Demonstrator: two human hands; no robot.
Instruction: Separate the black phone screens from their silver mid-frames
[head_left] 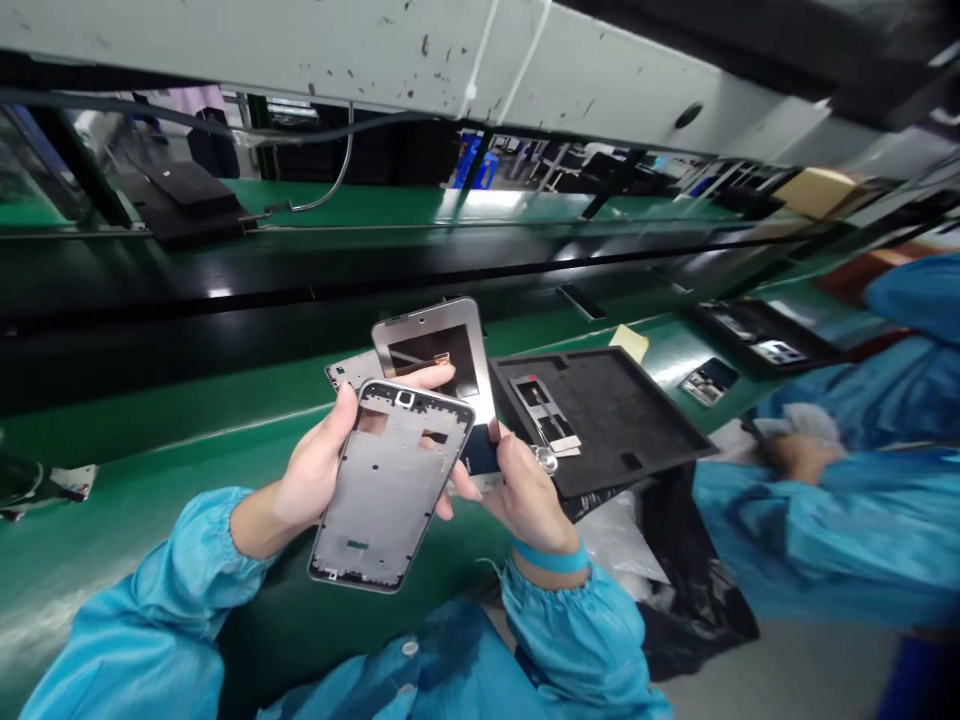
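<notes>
My left hand [319, 470] is closed around a grey phone middle frame [386, 490], held upright with its cutouts facing me. My right hand [525, 490] grips a silver phone panel [442, 350] by its lower end, just behind and above the frame. A small round metal piece [547, 460] sits at my right fingers. Another flat grey phone part [351, 370] lies on the green surface behind the two held pieces.
A black foam tray [637, 420] with a small part in it lies right of my hands on the green bench [150, 470]. A black conveyor belt [300, 290] runs behind. A co-worker's blue sleeves [862, 500] work at the right. A black bag [690, 590] hangs at the bench edge.
</notes>
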